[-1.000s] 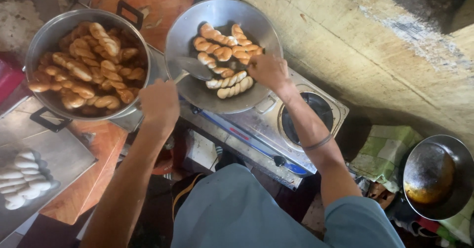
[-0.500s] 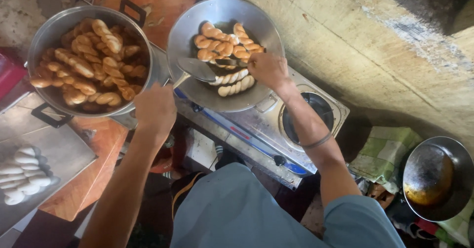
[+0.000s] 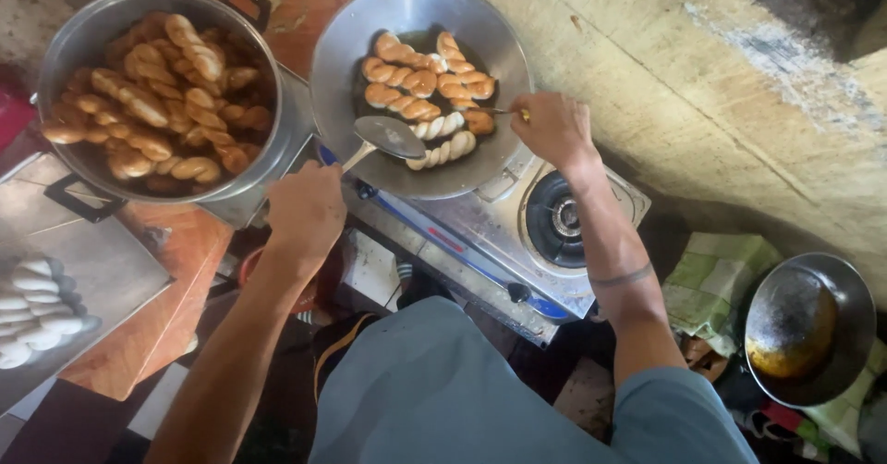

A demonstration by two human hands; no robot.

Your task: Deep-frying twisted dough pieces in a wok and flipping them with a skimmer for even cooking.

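While my hands work the wok [image 3: 480, 164], twisted dough pieces [image 3: 425, 85] fry in its middle.

My left hand [image 3: 307, 207] has its grip closed around the handle of a metal skimmer [image 3: 388, 136], whose bowl hovers over the wok's near side; my right hand [image 3: 552, 127] pinches a thin stick [image 3: 504, 110] that touches the dough, though its tip is hard to make out. At far left, a big pot [image 3: 268, 145] heaped with browned twists sits just beside the wok's rim, leaving little room between them. On the near left, a tray [image 3: 102, 270] of pale raw twists is cut off by the edge. The stove's second burner [image 3: 564, 219] lies open to the right.
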